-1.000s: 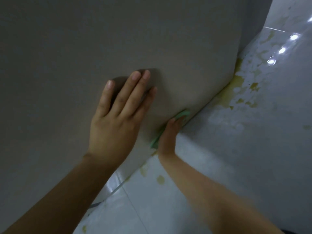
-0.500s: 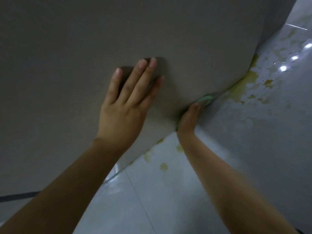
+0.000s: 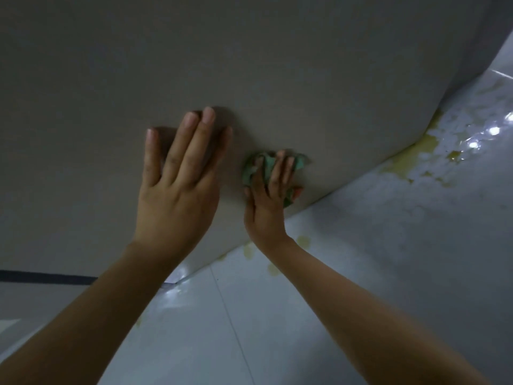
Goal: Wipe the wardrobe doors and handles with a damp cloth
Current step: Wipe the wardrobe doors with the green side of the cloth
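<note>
A plain grey-brown wardrobe door (image 3: 249,65) fills the upper part of the view, its lower edge running diagonally just above the floor. My left hand (image 3: 177,184) lies flat against the door with straight fingers. Just to its right, my right hand (image 3: 268,195) presses a crumpled green cloth (image 3: 266,162) onto the door near the bottom edge, fingers spread over the cloth. No handle is in view.
Glossy white floor tiles (image 3: 361,273) lie below the door. Yellowish stains (image 3: 416,154) spread along the foot of the wardrobe to the right. A dark strip (image 3: 41,276) runs along the floor at the left.
My right hand with the cloth has come up from the door's bottom edge onto the door face, closer to my left hand. My left hand has stayed flat on the door.
</note>
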Tool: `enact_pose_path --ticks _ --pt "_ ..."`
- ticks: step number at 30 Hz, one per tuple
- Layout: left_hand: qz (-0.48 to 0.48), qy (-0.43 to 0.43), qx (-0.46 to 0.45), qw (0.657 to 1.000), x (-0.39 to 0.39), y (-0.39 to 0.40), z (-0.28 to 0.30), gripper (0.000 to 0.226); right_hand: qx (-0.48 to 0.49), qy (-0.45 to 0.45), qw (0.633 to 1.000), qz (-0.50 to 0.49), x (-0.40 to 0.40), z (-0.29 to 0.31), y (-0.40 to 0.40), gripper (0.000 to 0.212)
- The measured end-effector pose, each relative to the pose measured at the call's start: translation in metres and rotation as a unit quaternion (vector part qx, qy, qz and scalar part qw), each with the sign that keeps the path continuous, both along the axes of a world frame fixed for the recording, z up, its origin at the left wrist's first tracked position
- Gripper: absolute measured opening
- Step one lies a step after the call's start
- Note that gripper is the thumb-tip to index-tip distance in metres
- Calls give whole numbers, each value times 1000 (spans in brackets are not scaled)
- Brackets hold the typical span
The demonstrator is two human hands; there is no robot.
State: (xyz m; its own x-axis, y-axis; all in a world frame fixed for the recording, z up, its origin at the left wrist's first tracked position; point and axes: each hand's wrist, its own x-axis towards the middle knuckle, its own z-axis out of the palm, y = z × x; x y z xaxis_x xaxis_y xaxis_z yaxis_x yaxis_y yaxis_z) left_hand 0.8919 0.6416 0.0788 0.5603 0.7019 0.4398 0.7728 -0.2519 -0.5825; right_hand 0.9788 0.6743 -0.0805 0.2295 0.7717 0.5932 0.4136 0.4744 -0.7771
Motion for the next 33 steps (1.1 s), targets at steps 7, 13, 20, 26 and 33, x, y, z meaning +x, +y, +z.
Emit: enact_pose_path --ticks 7,13,20,26,33 --pt "60 -71 -74 993 -29 -43 1 65 128 -221 949 185 19 4 -11 44" --pt "87 -171 -169 967 -52 -101 -4 64 90 -207 935 274 26 29 -43 55" --pt "226 -631 -314 672 -56 -169 29 66 -114 -103 891 428 0 114 -100 65" --pt "191 -840 -245 444 -77 -209 45 37 -178 -151 826 513 -29 156 -132 60" --pt "175 -910 -190 324 -95 -217 34 30 -198 -187 784 558 -55 168 -152 61"
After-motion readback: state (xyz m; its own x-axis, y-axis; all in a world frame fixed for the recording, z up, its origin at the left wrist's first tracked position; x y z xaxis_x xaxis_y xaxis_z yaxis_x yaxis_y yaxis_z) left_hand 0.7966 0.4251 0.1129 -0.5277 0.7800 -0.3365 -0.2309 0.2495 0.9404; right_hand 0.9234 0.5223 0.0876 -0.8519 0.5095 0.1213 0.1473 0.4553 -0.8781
